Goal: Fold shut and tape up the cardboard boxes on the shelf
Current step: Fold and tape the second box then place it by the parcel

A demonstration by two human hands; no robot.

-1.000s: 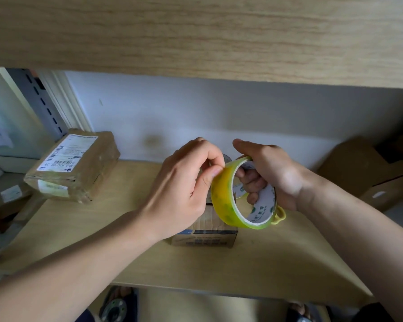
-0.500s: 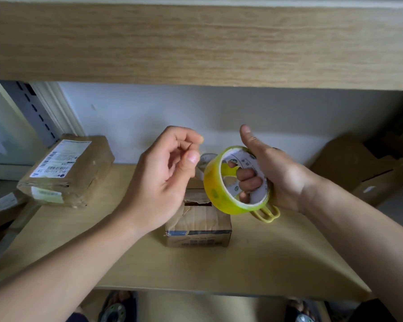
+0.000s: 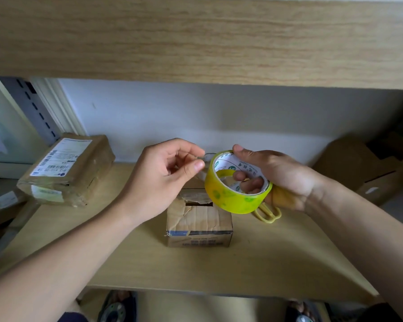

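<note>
Tape roll [image 3: 236, 182] in right hand [image 3: 279, 180], above small cardboard box [image 3: 199, 220].

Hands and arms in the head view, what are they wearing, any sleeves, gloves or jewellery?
Both forearms are bare to the frame edge: no sleeves show. The left hand and right hand wear no gloves, and no rings, watch or bracelet are visible.

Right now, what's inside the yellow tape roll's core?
Right hand fingers curl through the yellow tape roll, against its printed white liner. Their fingertips are hidden behind the roll's near wall.
</note>
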